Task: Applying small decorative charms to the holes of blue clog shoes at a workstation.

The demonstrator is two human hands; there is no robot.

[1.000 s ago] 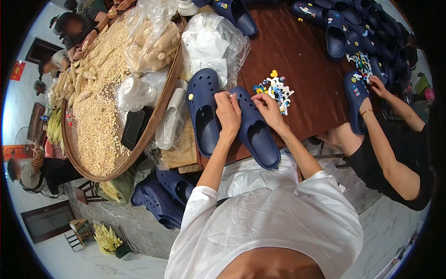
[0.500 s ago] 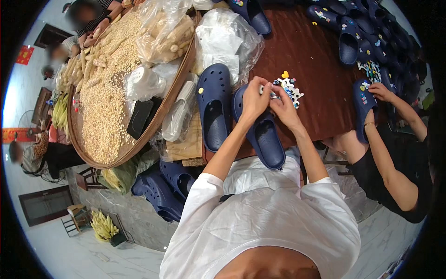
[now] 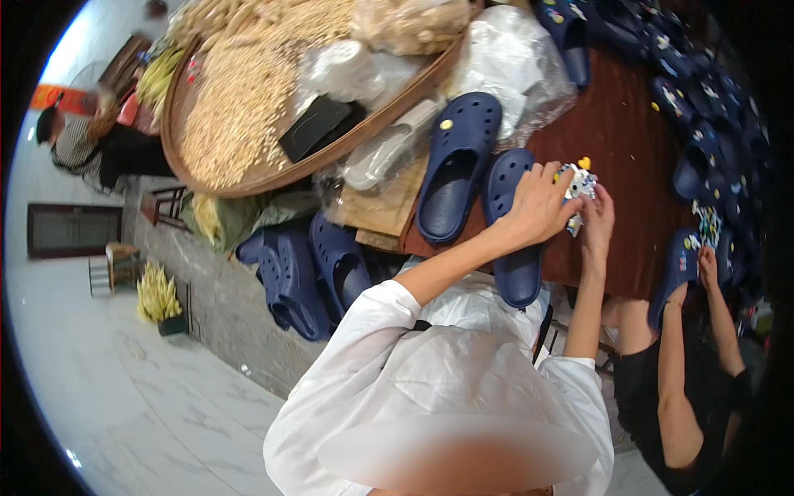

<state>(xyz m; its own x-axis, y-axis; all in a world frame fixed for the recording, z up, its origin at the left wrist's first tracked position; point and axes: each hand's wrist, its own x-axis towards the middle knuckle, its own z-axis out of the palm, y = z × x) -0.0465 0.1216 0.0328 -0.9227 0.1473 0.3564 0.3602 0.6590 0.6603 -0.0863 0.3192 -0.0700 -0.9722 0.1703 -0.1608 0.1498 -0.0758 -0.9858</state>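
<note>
A navy clog lies on the brown table in front of me. My left hand lies over its toe end and grips it, fingertips touching a small pile of colourful charms. My right hand is just right of it, fingers pinched on a charm at the edge of that pile. A second navy clog with a yellow charm lies side by side with the first, to its left.
A big round woven tray of grain holds plastic bags and a black pouch. More navy clogs lie under the table and along its right side. A co-worker in black handles a clog at right.
Both hands have moved from the clog's middle up toward the charm pile. The view has swung, so the tray and table sit further left and closer.
</note>
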